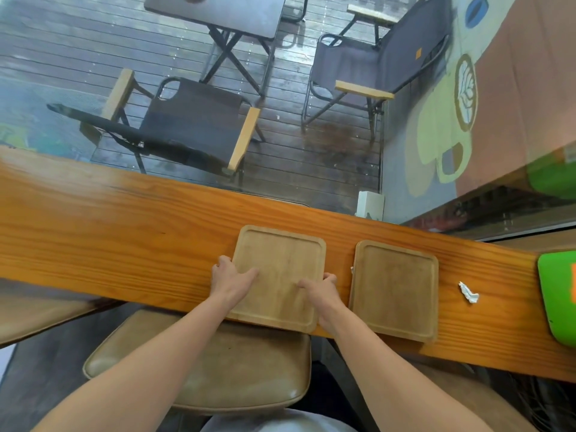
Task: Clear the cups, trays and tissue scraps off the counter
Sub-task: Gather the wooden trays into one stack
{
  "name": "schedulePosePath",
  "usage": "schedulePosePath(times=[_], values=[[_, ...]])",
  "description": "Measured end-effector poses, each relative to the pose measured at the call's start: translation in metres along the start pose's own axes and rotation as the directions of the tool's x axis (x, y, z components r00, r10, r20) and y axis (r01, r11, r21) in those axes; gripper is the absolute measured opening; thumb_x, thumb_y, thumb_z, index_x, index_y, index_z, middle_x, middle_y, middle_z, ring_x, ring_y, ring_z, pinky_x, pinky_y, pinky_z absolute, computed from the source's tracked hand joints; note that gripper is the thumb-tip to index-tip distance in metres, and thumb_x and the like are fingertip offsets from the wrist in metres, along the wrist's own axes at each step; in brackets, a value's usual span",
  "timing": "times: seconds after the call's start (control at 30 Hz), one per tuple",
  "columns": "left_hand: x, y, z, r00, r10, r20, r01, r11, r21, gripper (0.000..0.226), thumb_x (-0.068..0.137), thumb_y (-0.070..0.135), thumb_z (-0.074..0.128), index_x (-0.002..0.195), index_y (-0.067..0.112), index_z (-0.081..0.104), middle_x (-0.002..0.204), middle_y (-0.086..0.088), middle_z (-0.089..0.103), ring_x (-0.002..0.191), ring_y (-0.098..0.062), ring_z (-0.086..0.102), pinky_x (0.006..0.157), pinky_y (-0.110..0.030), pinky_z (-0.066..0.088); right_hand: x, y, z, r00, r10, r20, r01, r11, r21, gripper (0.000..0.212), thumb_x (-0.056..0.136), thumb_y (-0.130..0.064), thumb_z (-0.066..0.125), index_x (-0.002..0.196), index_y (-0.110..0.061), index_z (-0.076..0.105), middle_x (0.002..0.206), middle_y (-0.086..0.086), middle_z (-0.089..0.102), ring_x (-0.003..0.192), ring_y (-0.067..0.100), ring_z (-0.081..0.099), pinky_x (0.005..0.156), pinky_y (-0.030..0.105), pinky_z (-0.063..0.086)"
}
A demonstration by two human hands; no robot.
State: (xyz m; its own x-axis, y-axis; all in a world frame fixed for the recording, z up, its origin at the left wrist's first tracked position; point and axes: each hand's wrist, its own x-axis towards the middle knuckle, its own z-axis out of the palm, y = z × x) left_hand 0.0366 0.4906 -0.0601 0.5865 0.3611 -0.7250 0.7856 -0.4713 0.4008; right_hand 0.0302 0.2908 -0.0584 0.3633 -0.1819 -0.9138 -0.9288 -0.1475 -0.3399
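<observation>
Two square wooden trays lie on the long wooden counter [124,232]. The left tray [280,254] sits in front of me, its near edge jutting past the counter's front. My left hand [230,280] grips its left rim, thumb on top. My right hand [321,289] grips its right rim the same way. The right tray [396,291] lies flat beside it, untouched. A small white tissue scrap [468,293] rests on the counter to the right of that tray. No cups are in view.
A tan padded stool [237,366] stands under the counter below my arms. A green object [558,297] lies at the counter's right end. Beyond the glass are folding chairs [187,120] and a dark table [218,10] on wet decking.
</observation>
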Motion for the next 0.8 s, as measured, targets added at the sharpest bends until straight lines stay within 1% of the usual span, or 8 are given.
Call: schedulePosePath(times=[0.1, 0.23, 0.37, 0.53, 0.57, 0.63, 0.7, 0.8], values=[[-0.003, 0.002, -0.004, 0.998, 0.035, 0.046, -0.029, 0.993, -0.117, 0.064, 0.081, 0.043, 0.074, 0.123, 0.014, 0.036, 0.114, -0.006, 0.057, 0.095, -0.022, 0.057, 0.069, -0.031, 0.048, -0.008, -0.004, -0.003, 0.999, -0.048, 0.014, 0.049, 0.998, -0.027, 0.073, 0.089, -0.027, 0.070, 0.145, -0.021, 0.023, 0.130, 0.006, 0.053, 0.110, 0.026, 0.058, 0.090, 0.043, 0.054], [-0.012, 0.014, -0.008, 0.990, 0.126, 0.064, -0.117, 0.984, -0.135, 0.058, 0.082, 0.042, 0.075, 0.117, 0.018, 0.036, 0.100, 0.001, 0.054, 0.087, -0.018, 0.058, 0.060, -0.027, 0.048, -0.022, -0.011, -0.019, 0.996, -0.093, -0.014, 0.093, 0.996, 0.010, 0.073, 0.086, -0.027, 0.075, 0.143, -0.016, 0.030, 0.132, 0.008, 0.055, 0.114, 0.029, 0.058, 0.097, 0.048, 0.052], [-0.026, 0.040, 0.003, 0.966, 0.240, 0.098, -0.226, 0.964, -0.138, 0.049, 0.084, 0.041, 0.072, 0.113, 0.020, 0.039, 0.099, 0.003, 0.057, 0.084, -0.016, 0.058, 0.058, -0.026, 0.046, -0.037, -0.017, -0.050, 0.989, -0.135, -0.065, 0.139, 0.989, 0.052, 0.067, 0.086, -0.027, 0.074, 0.139, -0.017, 0.034, 0.128, 0.007, 0.057, 0.111, 0.028, 0.059, 0.095, 0.048, 0.053], [-0.053, 0.080, 0.033, 0.937, 0.316, 0.149, -0.297, 0.945, -0.137, 0.045, 0.084, 0.040, 0.071, 0.112, 0.020, 0.041, 0.098, 0.004, 0.057, 0.080, -0.012, 0.058, 0.055, -0.024, 0.045, -0.051, -0.014, -0.105, 0.976, -0.170, -0.138, 0.184, 0.978, 0.095, 0.066, 0.087, -0.026, 0.073, 0.140, -0.013, 0.035, 0.121, 0.006, 0.058, 0.096, 0.021, 0.060, 0.069, 0.035, 0.052], [-0.058, 0.086, 0.040, 0.931, 0.327, 0.161, -0.308, 0.943, -0.129, 0.045, 0.085, 0.040, 0.070, 0.113, 0.020, 0.041, 0.100, 0.003, 0.058, 0.082, -0.014, 0.059, 0.055, -0.024, 0.045, -0.052, -0.012, -0.115, 0.975, -0.169, -0.147, 0.185, 0.977, 0.106, 0.066, 0.087, -0.026, 0.073, 0.140, -0.012, 0.036, 0.120, 0.005, 0.058, 0.095, 0.020, 0.060, 0.069, 0.035, 0.051], [-0.068, 0.096, 0.056, 0.922, 0.343, 0.177, -0.329, 0.938, -0.106, 0.046, 0.085, 0.040, 0.070, 0.115, 0.019, 0.041, 0.103, 0.002, 0.058, 0.089, -0.019, 0.060, 0.057, -0.024, 0.045, -0.052, -0.006, -0.136, 0.973, -0.167, -0.159, 0.188, 0.974, 0.124, 0.069, 0.089, -0.025, 0.071, 0.144, -0.010, 0.033, 0.127, 0.009, 0.058, 0.106, 0.026, 0.061, 0.085, 0.044, 0.055], [-0.077, 0.106, 0.072, 0.917, 0.350, 0.191, -0.337, 0.937, -0.096, 0.046, 0.086, 0.040, 0.069, 0.116, 0.020, 0.040, 0.104, 0.002, 0.057, 0.091, -0.020, 0.060, 0.059, -0.025, 0.046, -0.051, -0.001, -0.157, 0.971, -0.168, -0.170, 0.191, 0.973, 0.127, 0.077, 0.090, -0.026, 0.069, 0.151, -0.009, 0.026, 0.140, 0.013, 0.052, 0.121, 0.031, 0.056, 0.102, 0.050, 0.049], [-0.091, 0.119, 0.100, 0.916, 0.348, 0.199, -0.334, 0.937, -0.102, 0.043, 0.087, 0.039, 0.069, 0.112, 0.021, 0.040, 0.101, 0.003, 0.057, 0.082, -0.013, 0.057, 0.055, -0.023, 0.044, -0.043, 0.006, -0.190, 0.969, -0.178, -0.171, 0.203, 0.969, 0.142, 0.086, 0.091, -0.028, 0.067, 0.157, -0.011, 0.014, 0.154, 0.013, 0.039, 0.137, 0.033, 0.043, 0.112, 0.050, 0.039]])
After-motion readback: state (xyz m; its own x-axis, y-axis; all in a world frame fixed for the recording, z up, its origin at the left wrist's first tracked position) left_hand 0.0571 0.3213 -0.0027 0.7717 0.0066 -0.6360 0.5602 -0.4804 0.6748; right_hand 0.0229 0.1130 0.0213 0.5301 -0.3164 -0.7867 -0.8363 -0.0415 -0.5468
